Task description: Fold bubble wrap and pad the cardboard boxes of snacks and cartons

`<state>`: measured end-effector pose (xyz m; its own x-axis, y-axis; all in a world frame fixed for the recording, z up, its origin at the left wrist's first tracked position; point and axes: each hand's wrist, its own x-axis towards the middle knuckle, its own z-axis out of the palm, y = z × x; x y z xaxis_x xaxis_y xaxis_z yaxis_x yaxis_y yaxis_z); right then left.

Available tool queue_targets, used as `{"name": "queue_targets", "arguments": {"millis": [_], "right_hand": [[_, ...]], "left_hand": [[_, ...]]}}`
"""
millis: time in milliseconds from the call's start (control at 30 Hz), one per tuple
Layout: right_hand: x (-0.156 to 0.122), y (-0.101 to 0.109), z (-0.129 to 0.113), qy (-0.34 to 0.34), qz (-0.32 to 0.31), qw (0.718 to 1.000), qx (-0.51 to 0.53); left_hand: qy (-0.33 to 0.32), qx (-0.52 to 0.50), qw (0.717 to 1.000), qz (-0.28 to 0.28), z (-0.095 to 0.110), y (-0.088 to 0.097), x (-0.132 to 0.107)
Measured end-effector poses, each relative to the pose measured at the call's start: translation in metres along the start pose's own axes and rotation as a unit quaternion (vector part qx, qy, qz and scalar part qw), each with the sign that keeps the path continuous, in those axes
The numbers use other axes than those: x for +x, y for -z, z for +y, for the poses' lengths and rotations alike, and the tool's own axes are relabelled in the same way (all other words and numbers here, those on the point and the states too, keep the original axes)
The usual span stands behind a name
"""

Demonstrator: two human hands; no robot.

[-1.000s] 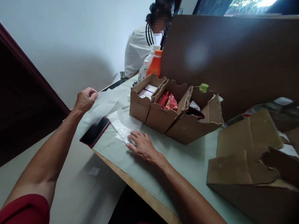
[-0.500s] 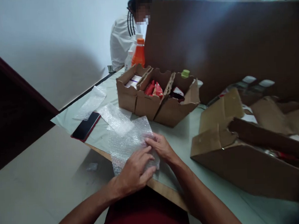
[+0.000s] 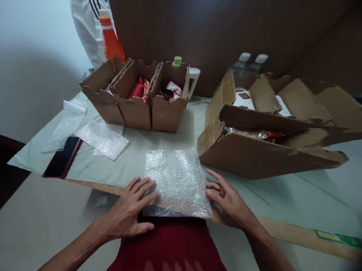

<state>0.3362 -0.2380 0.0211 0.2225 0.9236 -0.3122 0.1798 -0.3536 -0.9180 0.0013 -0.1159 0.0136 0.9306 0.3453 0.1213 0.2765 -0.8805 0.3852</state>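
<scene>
We seem to be settling the bubble wrap (image 3: 177, 179), left hand (image 3: 128, 211) fingers spread, right hand (image 3: 228, 199) half-curled, pinch unclear; lifting calls for gripped edges.

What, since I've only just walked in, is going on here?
A person's left hand rests on the left side of a flat piece of bubble wrap, which overhangs the near edge of the table. The right hand is at the piece's right edge; whether it grips is unclear. More wrap lies to the left by a phone, and boxes stand beyond and to the right.
</scene>
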Motion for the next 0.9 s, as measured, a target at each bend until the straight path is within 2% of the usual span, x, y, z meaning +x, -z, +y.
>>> {"name": "queue_targets", "arguments": {"millis": [100,167,267,333,367,400,467,533,600,667,767,900], "right_hand": [[-0.015,0.006,0.008,0.089,-0.065,0.987,-0.118],[-0.019,0.004,0.013,0.17,-0.065,0.959,-0.216],[-0.016,-0.005,0.017,0.29,0.018,0.891,-0.348],[-0.012,-0.01,0.017,0.344,0.082,0.848,-0.394],[-0.011,-0.011,0.015,0.36,0.108,0.836,-0.399],[-0.011,-0.012,0.012,0.371,0.126,0.833,-0.391],[-0.012,-0.012,0.006,0.363,0.142,0.856,-0.339],[-0.014,-0.013,0.002,0.314,0.136,0.905,-0.252],[-0.015,-0.016,0.003,0.232,0.13,0.949,-0.172],[-0.012,-0.022,0.008,0.164,0.141,0.967,-0.137],[-0.005,-0.03,0.018,0.137,0.192,0.959,-0.16],[-0.004,-0.035,0.027,0.169,0.263,0.904,-0.293]], "left_hand": [[-0.012,0.036,0.999,-0.037,-0.005,-0.006,-0.008],[-0.017,0.058,0.997,-0.047,-0.007,-0.009,-0.01],[-0.027,0.069,0.997,-0.019,-0.008,-0.01,-0.008],[-0.036,0.054,0.998,0.026,-0.009,-0.009,-0.005],[-0.041,0.036,0.997,0.054,-0.009,-0.009,-0.004],[-0.044,0.011,0.996,0.082,-0.009,-0.008,-0.003],[-0.023,-0.057,0.989,0.135,-0.007,-0.005,-0.001],[0.052,-0.129,0.975,0.173,-0.004,-0.002,0.0],[0.154,-0.187,0.953,0.183,-0.001,0.002,0.005],[0.234,-0.228,0.927,0.185,0.001,0.005,0.014],[0.294,-0.233,0.906,0.196,-0.001,0.005,0.031],[0.311,-0.148,0.923,0.171,-0.006,-0.006,0.046]]}}
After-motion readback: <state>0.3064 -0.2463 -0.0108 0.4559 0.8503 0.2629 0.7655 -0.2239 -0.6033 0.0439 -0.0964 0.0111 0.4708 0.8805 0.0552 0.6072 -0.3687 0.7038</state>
